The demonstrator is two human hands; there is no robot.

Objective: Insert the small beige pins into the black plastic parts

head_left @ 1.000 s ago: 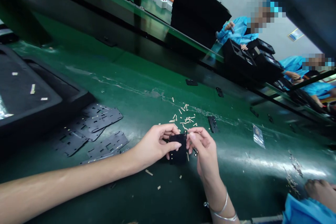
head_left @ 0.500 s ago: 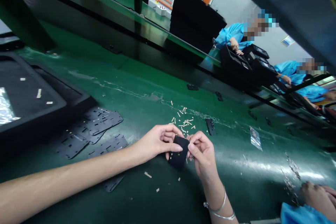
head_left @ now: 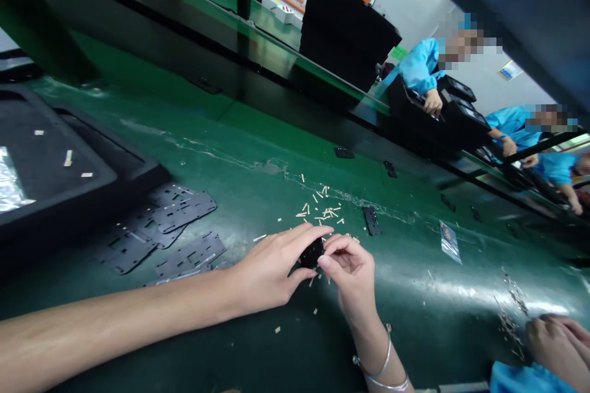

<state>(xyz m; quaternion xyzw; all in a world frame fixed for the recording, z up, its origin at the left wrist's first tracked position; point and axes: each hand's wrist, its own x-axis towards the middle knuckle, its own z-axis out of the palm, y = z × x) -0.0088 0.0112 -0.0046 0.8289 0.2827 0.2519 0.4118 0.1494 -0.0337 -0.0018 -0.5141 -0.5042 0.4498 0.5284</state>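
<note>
1. Your left hand (head_left: pixel 271 267) is grasping a small black piece (head_left: pixel 312 253), thumb under it and fingers closed over the top. Most of the piece is hidden by your fingers, so its exact shape is hard to tell.
2. Your right hand (head_left: pixel 350 273), with 2 silver bangles (head_left: pixel 385 371) on its wrist, is curled against the piece's right edge. You can't tell whether it is gripping or only touching.
3. The piece is held between both hands, just above a green conveyor belt (head_left: pixel 258 166).
4. Step in hand: this looks like close finger work on the piece.
5. Next move: it seems to call for a steady left-hand pinch, leaving your right fingers free at the edge.
6. Tan slivers (head_left: pixel 322 212) lie scattered on the belt just beyond your hands. Black perforated plates (head_left: pixel 184 210) lie left of them, beside a black tray (head_left: pixel 59 159).
7. A separate black part (head_left: pixel 371 221) and a clear plastic bag (head_left: pixel 449 241) lie to the right.
8. A co-worker's hand (head_left: pixel 555 347) rests at lower right, apart from yours. 2 people in blue smocks (head_left: pixel 419 67) sit across the belt.
</note>
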